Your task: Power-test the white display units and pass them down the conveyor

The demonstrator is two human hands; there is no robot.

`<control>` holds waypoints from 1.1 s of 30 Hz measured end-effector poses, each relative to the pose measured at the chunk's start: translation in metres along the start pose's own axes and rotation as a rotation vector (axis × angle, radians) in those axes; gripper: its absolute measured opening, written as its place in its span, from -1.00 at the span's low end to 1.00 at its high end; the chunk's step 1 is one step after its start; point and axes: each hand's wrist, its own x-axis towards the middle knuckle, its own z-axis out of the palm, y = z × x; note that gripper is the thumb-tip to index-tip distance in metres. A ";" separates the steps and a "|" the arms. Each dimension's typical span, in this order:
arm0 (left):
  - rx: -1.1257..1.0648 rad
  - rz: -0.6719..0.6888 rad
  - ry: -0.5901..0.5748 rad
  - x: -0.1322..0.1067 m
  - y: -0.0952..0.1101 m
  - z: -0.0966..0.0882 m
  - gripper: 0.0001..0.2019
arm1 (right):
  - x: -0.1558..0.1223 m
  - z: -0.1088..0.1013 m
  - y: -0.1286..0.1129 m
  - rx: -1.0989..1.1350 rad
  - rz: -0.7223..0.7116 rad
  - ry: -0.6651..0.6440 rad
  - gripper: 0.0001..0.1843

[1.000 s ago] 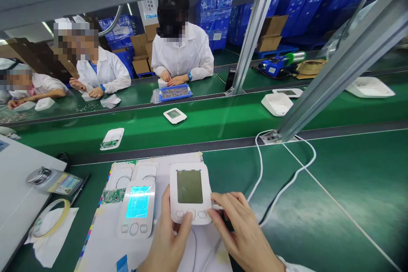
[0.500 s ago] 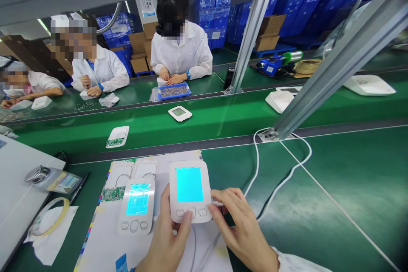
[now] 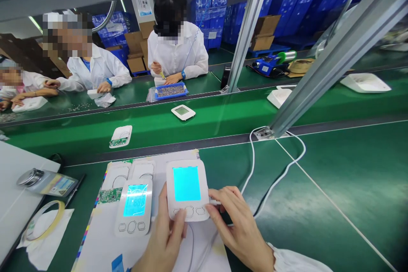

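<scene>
My left hand [image 3: 164,233] grips a white blood pressure monitor [image 3: 187,214] by its left and lower edge. Its screen glows plain blue, with three outlined buttons below; my thumb lies over the lower left button area. At the monitor's right side, my right hand [image 3: 240,227] pinches a white cable plug [image 3: 215,202] that meets the edge; how deep it sits I cannot tell. A second blood pressure monitor [image 3: 133,216] lies to the left, its blue screen lit with digits. Behind it are two white panels, one with a green circuit board [image 3: 110,195].
A printed white sheet [image 3: 95,238] covers the bench under the monitors. Tape roll [image 3: 60,216] and a bottle [image 3: 54,182] stand left. Beyond, a green conveyor [image 3: 153,129] carries white housings. A metal post [image 3: 318,59] rises at right beside a looped white cable [image 3: 296,161]. Co-workers sit opposite.
My left thumb has slid from the middle button toward the left one. Pieces on the conveyor have shifted right. The middle co-worker now holds a yellow tool.
</scene>
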 end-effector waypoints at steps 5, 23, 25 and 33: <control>-0.010 -0.019 -0.064 -0.003 0.002 -0.004 -0.31 | 0.001 -0.002 -0.001 0.000 0.018 -0.016 -0.84; -0.034 -0.017 -0.047 -0.004 0.007 -0.002 -0.32 | -0.001 -0.002 0.000 0.040 0.047 -0.046 -0.75; -0.056 -0.026 -0.050 -0.004 0.008 -0.002 -0.30 | -0.001 -0.002 0.001 0.043 0.046 -0.048 -0.74; -0.037 -0.002 -0.042 -0.003 0.005 -0.002 -0.30 | -0.001 -0.001 0.002 0.029 0.038 -0.048 -0.75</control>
